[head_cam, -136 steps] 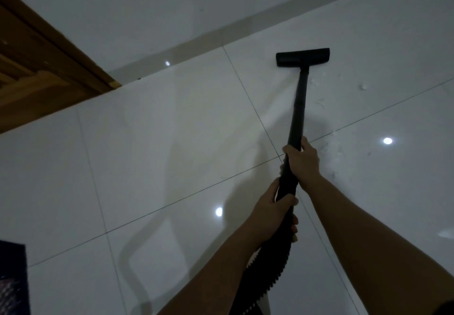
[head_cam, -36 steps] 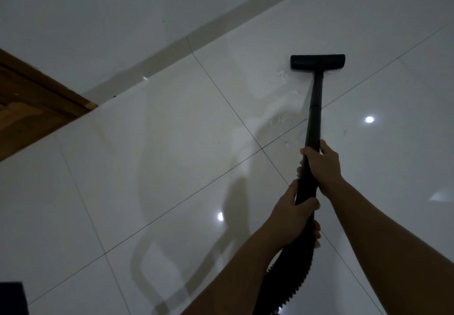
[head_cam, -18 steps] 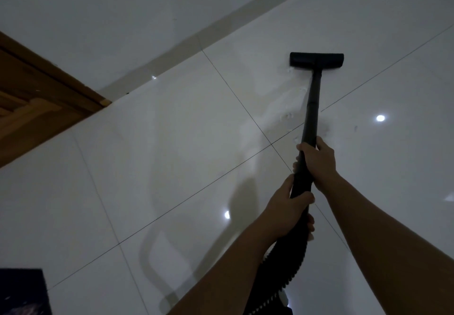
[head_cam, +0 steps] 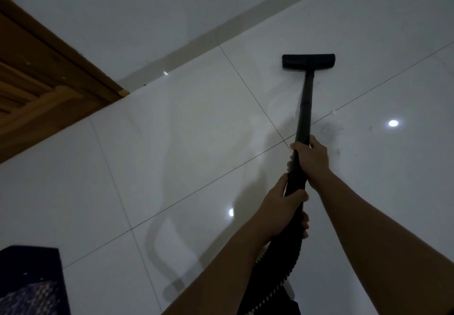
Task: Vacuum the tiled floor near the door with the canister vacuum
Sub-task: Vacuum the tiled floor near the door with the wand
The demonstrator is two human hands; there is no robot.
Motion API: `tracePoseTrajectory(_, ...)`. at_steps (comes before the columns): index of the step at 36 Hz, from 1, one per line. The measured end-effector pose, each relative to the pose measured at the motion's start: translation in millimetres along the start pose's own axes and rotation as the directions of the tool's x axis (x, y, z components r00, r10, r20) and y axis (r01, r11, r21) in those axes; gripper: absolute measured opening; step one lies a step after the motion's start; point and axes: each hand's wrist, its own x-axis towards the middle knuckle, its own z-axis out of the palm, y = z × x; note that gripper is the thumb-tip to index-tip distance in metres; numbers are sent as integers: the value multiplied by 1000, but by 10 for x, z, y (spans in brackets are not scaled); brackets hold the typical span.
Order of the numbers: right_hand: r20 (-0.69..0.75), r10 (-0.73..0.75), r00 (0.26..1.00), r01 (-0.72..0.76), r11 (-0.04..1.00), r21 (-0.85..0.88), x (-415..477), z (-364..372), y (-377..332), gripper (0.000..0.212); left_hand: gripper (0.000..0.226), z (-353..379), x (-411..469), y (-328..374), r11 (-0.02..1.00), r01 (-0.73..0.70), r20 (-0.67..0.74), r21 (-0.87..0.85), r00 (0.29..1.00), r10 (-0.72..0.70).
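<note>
Black wand (head_cam: 304,108): runs from the centre right of the frame towards the upper right, slightly tilted, with both hands on its lower part.
Floor head (head_cam: 308,61): lies flat on the tiled floor (head_cam: 172,142) in the upper right, near the skirting strip (head_cam: 196,37) and well apart from the door.
Right hand (head_cam: 312,157): the higher one on the wand, its fingers wrapped round the tube.
Left hand (head_cam: 282,206): just below the right, its fingers curled round the thick lower end where the ribbed hose begins.
Hose (head_cam: 282,260): black and ribbed, it drops from the left hand to the bottom edge of the frame.
Floor surface: glossy white tiles with thin dark grout lines and round light reflections (head_cam: 393,123); a faint dark smudge (head_cam: 329,128) lies just right of the wand.
Door (head_cam: 36,88): brown wood in the upper left — its lower corner meets the floor.
Wall (head_cam: 147,7): pale, across the top of the frame.
Dark object (head_cam: 29,282): in the lower left corner, cut off by the frame — I cannot tell what it is.
</note>
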Motion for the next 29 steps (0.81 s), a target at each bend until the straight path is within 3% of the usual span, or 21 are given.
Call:
tracePoseTrajectory(11, 1, 16, 1000, -16, 999, -28, -248, 109, 139, 36, 47, -71, -239, -181, 999, 5, -3, -46, 1000, -6)
tracePoseTrajectory(29, -28, 27, 999, -28, 1000, -2, -604, -63, 365, 35, 47, 51, -516, -449, 1000, -13, 30, 19, 999, 12)
